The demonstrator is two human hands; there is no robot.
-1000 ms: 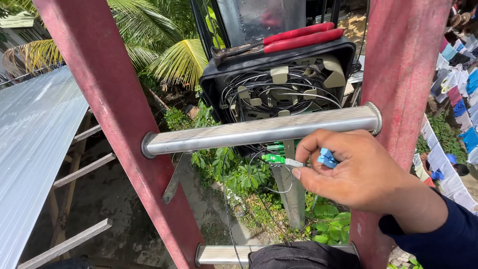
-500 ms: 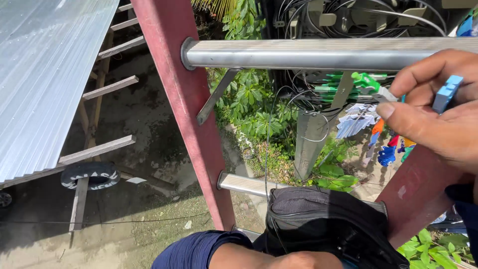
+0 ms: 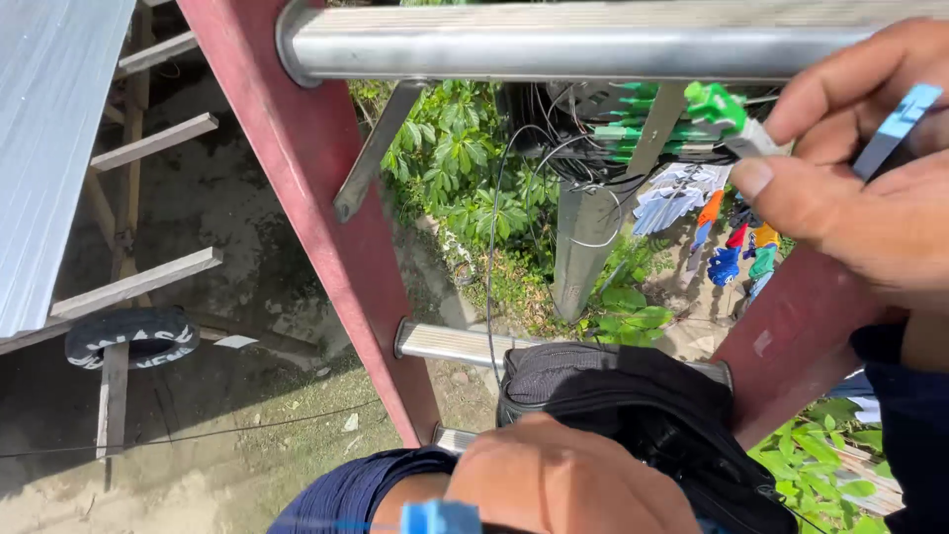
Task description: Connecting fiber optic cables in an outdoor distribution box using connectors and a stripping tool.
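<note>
Pinching green connector (image 3: 719,109), right hand (image 3: 850,188) cropped, left hand (image 3: 563,485) grip hidden at bag (image 3: 643,415)

Head camera, high on ladder (image 3: 326,227), looking steeply down, close.

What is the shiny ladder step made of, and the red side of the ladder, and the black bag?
The ladder rung looks like bare metal, likely aluminium: silvery, ribbed, with bright glints. The red side rail looks matte and smooth, possibly fibreglass or painted material; the picture leaves that open. The black bag seems woven fabric, soft and creased, with stitched edges.
</note>
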